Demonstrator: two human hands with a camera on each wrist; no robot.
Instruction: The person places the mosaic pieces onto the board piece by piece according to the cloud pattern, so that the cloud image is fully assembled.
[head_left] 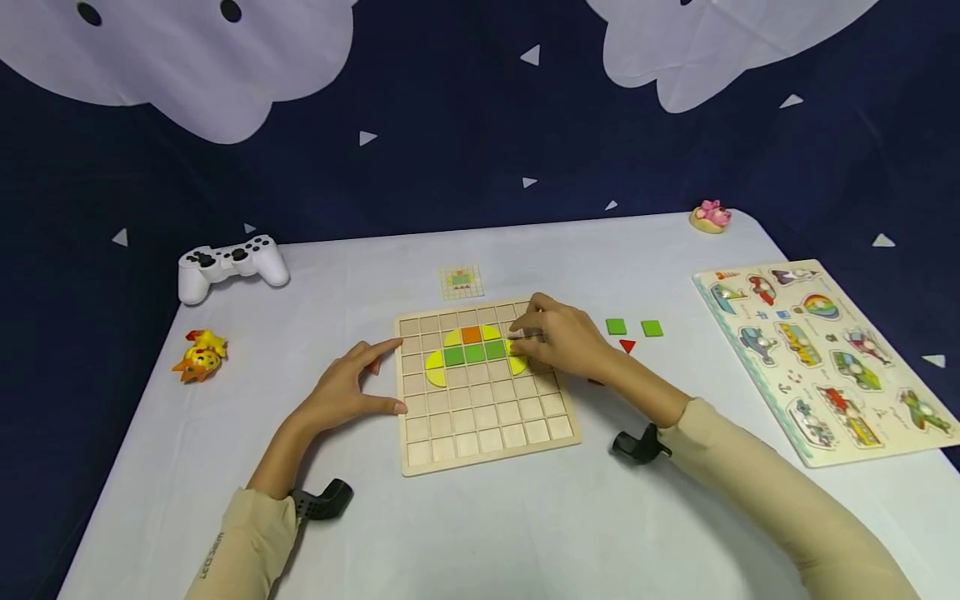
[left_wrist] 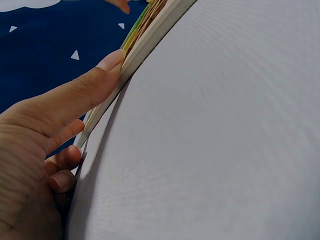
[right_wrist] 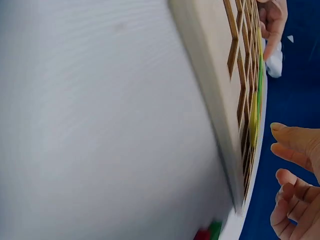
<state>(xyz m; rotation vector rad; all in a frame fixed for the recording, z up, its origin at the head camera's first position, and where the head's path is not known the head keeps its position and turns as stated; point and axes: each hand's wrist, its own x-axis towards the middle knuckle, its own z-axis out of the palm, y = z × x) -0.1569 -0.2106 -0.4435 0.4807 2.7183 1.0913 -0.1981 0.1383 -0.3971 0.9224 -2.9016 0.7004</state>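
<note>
A left sleeve (head_left: 246,537) is lying nearest; I'm bracing my straight-fingered left hand (head_left: 347,385) against the grid board (head_left: 474,417); my right hand (head_left: 561,333) is hovering unclenched over a yellow tile (head_left: 518,365), presumably seating it; picking the green square (head_left: 616,327) rightward seems next.

beige sleeves (head_left: 780,492), dark lettering (head_left: 211,556); black wrist cameras (head_left: 326,502)

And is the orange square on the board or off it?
On: the orange square lies within the wooden board's grid, between two yellow pieces, with green squares below.
</note>
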